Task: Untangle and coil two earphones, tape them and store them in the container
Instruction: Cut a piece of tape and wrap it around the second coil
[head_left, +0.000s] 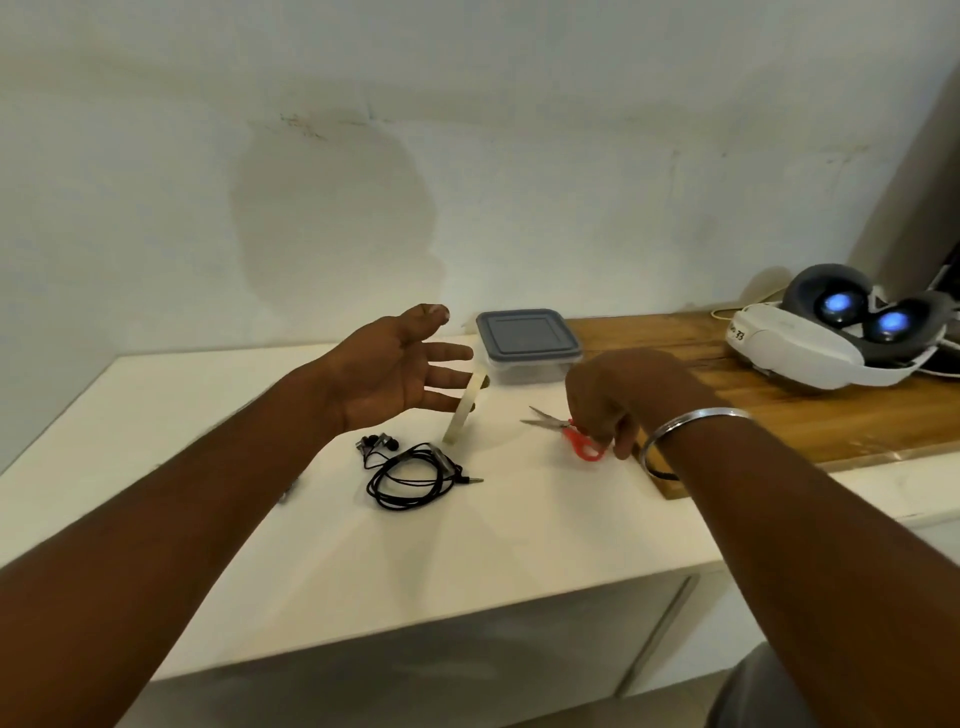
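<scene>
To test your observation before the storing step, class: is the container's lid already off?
No, the grey lid sits closed on top of the container.

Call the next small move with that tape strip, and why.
Probably lower the left hand so the pale tape strip hanging from it meets the coiled black earphone cable. The strip looks already cut, and the right hand grips the red-handled scissors.

What the hands and the frame edge keep from view

The right hand covers part of the red handles of the scissors. The left forearm hides all but a grey scrap of a small thing on the surface, too little to identify. Whether the tape strip touches the left hand is blurred. The headset is cut off by the right edge.
</scene>
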